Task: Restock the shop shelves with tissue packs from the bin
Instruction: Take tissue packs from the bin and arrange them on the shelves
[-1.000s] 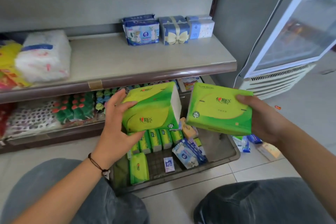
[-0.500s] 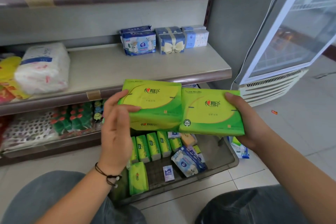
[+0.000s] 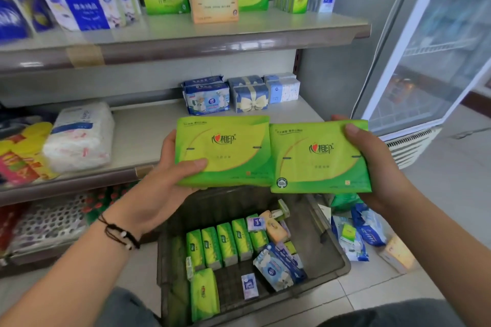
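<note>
Head view: my left hand [image 3: 159, 180] and right hand [image 3: 377, 164] each clamp fingers on a green pack [image 3: 225, 151], [image 3: 318, 159], edges touching, above the bin [image 3: 332, 260]. Best lifted level toward the top shelf [image 3: 239, 34], beside matching green packs.

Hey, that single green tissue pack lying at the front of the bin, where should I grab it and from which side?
Grip the green tissue pack across its two long sides, coming straight down from above. It lies flat and alone on the floor of the bin, its top face exposed; the front wall blocks a low approach. Both hands are full now.
</note>
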`<action>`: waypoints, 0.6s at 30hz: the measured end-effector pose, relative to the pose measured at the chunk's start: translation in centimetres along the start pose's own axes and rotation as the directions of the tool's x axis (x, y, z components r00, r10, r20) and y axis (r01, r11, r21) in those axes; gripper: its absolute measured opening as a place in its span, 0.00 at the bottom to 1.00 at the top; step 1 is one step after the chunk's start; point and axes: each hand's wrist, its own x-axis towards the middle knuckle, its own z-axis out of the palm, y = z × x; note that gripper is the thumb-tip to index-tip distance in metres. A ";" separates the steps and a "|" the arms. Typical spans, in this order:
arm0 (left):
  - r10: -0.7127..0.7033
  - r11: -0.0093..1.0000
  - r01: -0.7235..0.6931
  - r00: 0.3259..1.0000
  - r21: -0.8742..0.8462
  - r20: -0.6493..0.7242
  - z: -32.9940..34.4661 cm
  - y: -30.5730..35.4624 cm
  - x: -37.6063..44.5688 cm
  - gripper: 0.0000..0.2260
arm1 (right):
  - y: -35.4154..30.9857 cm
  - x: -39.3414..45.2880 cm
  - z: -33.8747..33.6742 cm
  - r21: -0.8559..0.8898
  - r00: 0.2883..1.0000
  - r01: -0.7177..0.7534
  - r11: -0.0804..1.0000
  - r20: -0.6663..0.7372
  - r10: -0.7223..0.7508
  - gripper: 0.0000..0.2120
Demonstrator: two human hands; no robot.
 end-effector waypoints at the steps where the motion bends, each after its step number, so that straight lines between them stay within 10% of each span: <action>1: -0.005 1.000 0.005 1.000 0.009 -0.002 0.2 1.3 0.3 0.50 | -1.0 0.3 0.3 0.001 1.000 0.010 1.000 -0.006 -0.010 0.25; 6: 0.078 0.994 -0.077 0.997 0.077 -0.001 1.3 5.9 1.6 0.54 | -6.3 2.1 1.9 -0.115 0.998 -0.011 0.993 0.062 0.019 0.20; 10: 0.122 0.990 -0.122 0.993 0.065 0.003 2.5 8.8 2.2 0.54 | -10.0 2.8 3.1 -0.167 0.989 0.034 0.985 0.145 -0.010 0.38; 18: 0.203 0.973 -0.201 0.979 0.116 -0.009 4.7 14.4 4.0 0.39 | -14.7 3.6 5.7 -0.057 0.987 0.109 0.992 0.126 -0.102 0.18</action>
